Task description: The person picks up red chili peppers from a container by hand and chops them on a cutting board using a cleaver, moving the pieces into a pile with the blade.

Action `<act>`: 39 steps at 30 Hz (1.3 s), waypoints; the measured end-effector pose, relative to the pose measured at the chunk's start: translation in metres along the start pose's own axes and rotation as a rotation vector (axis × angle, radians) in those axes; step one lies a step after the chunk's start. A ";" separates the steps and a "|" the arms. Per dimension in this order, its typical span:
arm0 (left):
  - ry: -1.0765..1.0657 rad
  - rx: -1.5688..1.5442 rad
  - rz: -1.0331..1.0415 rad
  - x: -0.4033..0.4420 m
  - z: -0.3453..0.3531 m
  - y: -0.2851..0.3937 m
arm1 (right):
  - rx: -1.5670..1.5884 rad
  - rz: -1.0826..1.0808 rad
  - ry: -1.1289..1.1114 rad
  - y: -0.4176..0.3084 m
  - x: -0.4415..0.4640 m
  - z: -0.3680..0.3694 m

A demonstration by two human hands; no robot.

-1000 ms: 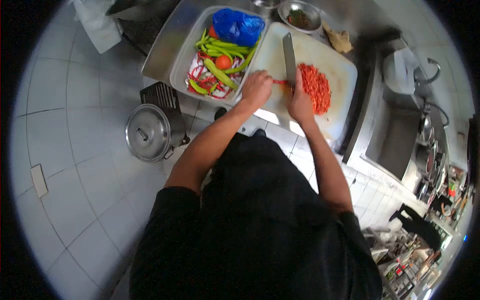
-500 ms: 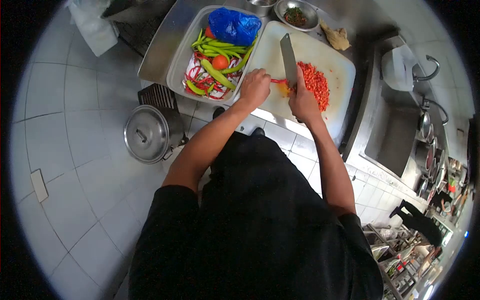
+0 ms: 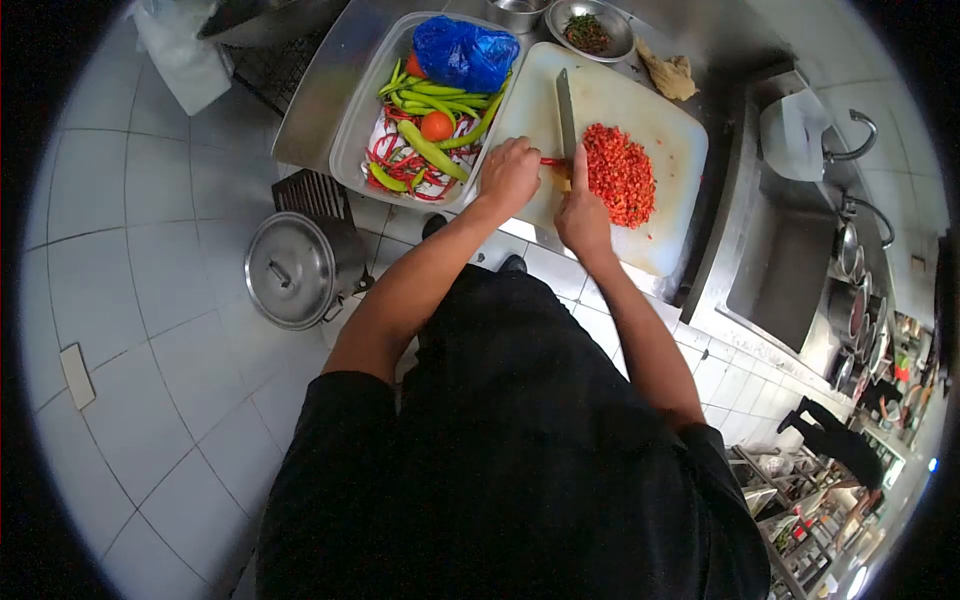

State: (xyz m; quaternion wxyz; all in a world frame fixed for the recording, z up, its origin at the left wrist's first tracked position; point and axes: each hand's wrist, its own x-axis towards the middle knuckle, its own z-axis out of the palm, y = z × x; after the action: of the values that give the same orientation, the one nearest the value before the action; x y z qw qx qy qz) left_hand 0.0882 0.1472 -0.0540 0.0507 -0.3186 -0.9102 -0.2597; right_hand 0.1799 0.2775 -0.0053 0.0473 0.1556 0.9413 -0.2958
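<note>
My left hand (image 3: pixel 511 176) is closed on red chilies (image 3: pixel 552 161), whose ends stick out to the right over the white cutting board (image 3: pixel 540 90). In my right hand (image 3: pixel 583 215) is a cleaver (image 3: pixel 567 115), its index finger stretched along the blade. The blade stands nearly edge-on at the chili ends; whether it touches the board I cannot tell. A heap of chopped red chili (image 3: pixel 620 175) lies right of the blade. Left of the board, a plastic tub (image 3: pixel 347 150) holds green chilies (image 3: pixel 432 152), red chilies, a tomato (image 3: pixel 436 125) and a blue plastic bag (image 3: pixel 465 53).
Beyond the board stand a metal bowl of chopped greens (image 3: pixel 588 34) and a crumpled brown cloth (image 3: pixel 668 73). A sink (image 3: pixel 780 260) with taps is at the right. A lidded pot (image 3: pixel 292 270) stands on the floor at left. Another person (image 3: pixel 835 440) is far off at lower right.
My right hand and the cleaver have moved left, closer to my left hand, and the blade has turned more edge-on. The left hand stays in place on the chilies.
</note>
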 end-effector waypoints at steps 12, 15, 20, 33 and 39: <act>-0.015 -0.046 -0.026 0.002 0.001 0.003 | 0.027 -0.039 0.058 0.005 0.002 0.004; 0.035 -0.038 -0.016 -0.002 0.005 -0.001 | 0.021 -0.048 0.033 0.016 0.013 0.006; 0.004 -0.046 -0.014 0.003 0.001 -0.001 | -0.018 0.082 -0.091 -0.023 0.003 -0.039; -0.003 -0.102 -0.009 0.006 0.006 -0.006 | 0.047 -0.046 0.041 -0.007 0.000 -0.004; -0.092 -0.092 -0.019 0.011 0.000 0.000 | 0.018 -0.054 0.030 -0.001 0.024 -0.014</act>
State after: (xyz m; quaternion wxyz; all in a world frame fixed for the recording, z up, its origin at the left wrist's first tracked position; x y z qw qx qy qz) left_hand 0.0796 0.1530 -0.0510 -0.0081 -0.3238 -0.9015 -0.2870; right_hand 0.1573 0.2913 0.0023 0.0237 0.1348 0.9432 -0.3028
